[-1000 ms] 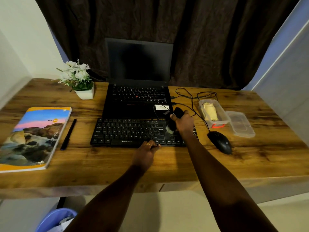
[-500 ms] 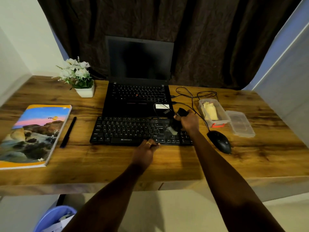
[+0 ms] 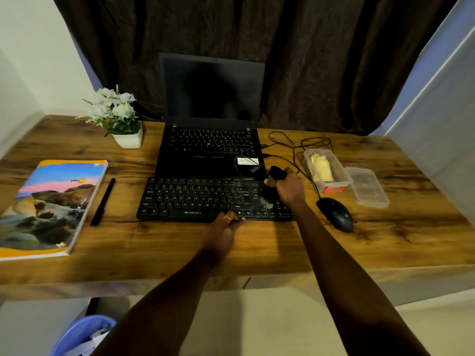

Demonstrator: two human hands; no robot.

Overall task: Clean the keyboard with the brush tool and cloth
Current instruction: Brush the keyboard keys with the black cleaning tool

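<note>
Both forearms are bare, with no sleeves in view. The left hand (image 3: 224,228), by the keyboard's (image 3: 205,199) near edge, wears a gold ring (image 3: 226,217).

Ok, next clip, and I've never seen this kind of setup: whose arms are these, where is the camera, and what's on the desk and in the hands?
No machine here: a person wears a wide-angle camera on the head, looking down at both bare arms. The right hand grips a black brush tool, bristles down on the right part of the black external keyboard. The left hand rests at the keyboard's front edge, apparently steadying it. On the wooden desk also lie an open black laptop, a black wired mouse, a clear plastic box with its lid beside it, a black pen, a colourful book and a white potted plant.
</note>
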